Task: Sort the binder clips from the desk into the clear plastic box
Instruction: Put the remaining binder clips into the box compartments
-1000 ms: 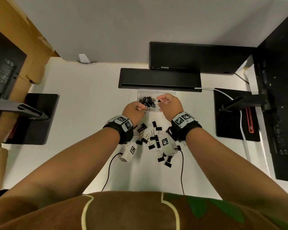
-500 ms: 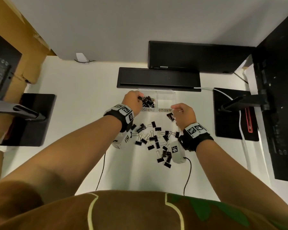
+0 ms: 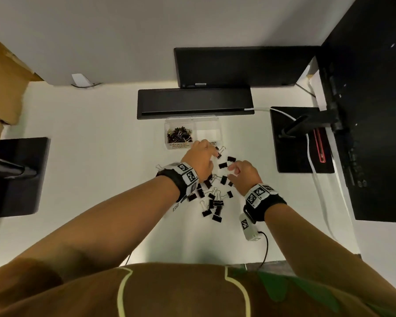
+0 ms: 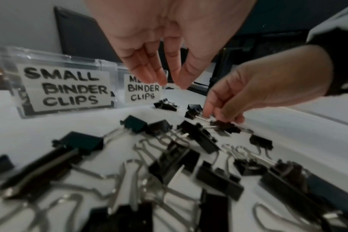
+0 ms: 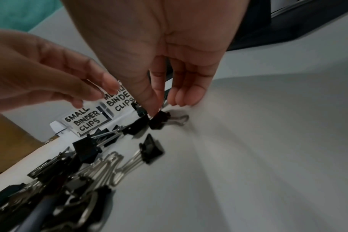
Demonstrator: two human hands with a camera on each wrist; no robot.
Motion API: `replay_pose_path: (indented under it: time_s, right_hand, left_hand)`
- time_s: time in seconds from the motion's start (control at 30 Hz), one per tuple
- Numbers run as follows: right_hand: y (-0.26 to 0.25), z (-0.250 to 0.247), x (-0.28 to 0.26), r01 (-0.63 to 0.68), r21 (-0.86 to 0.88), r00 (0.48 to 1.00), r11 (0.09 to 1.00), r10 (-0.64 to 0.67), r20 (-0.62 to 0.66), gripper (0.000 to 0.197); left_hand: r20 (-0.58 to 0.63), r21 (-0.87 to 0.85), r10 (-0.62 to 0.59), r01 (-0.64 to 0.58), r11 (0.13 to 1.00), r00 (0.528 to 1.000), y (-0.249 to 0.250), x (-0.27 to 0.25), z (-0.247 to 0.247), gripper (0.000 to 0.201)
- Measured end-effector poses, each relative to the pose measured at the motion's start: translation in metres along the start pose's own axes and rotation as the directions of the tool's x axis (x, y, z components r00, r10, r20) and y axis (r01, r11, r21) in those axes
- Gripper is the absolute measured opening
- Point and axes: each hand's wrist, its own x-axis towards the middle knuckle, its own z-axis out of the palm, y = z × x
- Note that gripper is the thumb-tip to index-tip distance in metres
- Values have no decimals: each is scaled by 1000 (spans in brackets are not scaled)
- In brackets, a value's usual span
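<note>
The clear plastic box point(image 3: 193, 118) stands behind the clips, with labels reading small and medium binder clips point(image 4: 66, 87) point(image 5: 85, 120). Its left compartment holds several small black clips point(image 3: 178, 135); the right one looks empty. A loose pile of black binder clips point(image 3: 212, 199) point(image 4: 169, 158) lies on the white desk. My left hand point(image 3: 212, 153) point(image 4: 170, 83) hovers just in front of the box, fingers and thumb apart, holding nothing. My right hand point(image 3: 231, 169) point(image 5: 159, 108) reaches down at the pile's right edge and pinches a small black clip point(image 5: 159, 120) point(image 4: 224, 125) that lies on the desk.
A black keyboard-like bar point(image 3: 194, 104) lies right behind the box. Black monitor bases sit at the left point(image 3: 16, 177) and right point(image 3: 302, 140), with a white cable point(image 3: 316, 179) along the right. A cardboard box point(image 3: 2, 88) stands far left.
My left hand has left the box's small-clip compartment and come back right over the desk, now empty. My right hand has dropped toward the pile and closed on a small clip.
</note>
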Motion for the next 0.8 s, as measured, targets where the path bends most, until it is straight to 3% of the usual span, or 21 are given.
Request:
replay_pose_path:
  time_s: [0.1, 0.27, 0.5, 0.67, 0.8]
  right_hand:
    - [2, -3, -1, 24, -5, 1000, 1000, -24, -9, 15]
    - [-4, -13, 7, 71, -13, 997, 997, -72, -21, 24]
    - [-23, -9, 32, 220, -82, 976, 972, -219, 24, 44]
    - [-21, -12, 39, 192, -134, 980, 972, -183, 77, 39]
    - [-16, -25, 31, 146, -32, 989, 989, -144, 39, 33]
  left_hand:
    - [101, 6, -24, 23, 1000, 995, 3, 0, 10, 46]
    - [294, 113, -10, -24, 993, 956, 3, 6, 13, 82]
    - [187, -23, -94, 100, 995, 978, -2, -3, 15, 68]
    - [224, -19, -160, 168, 986, 961, -15, -12, 12, 76]
    - [139, -45, -217, 225, 973, 966, -23, -20, 11, 65]
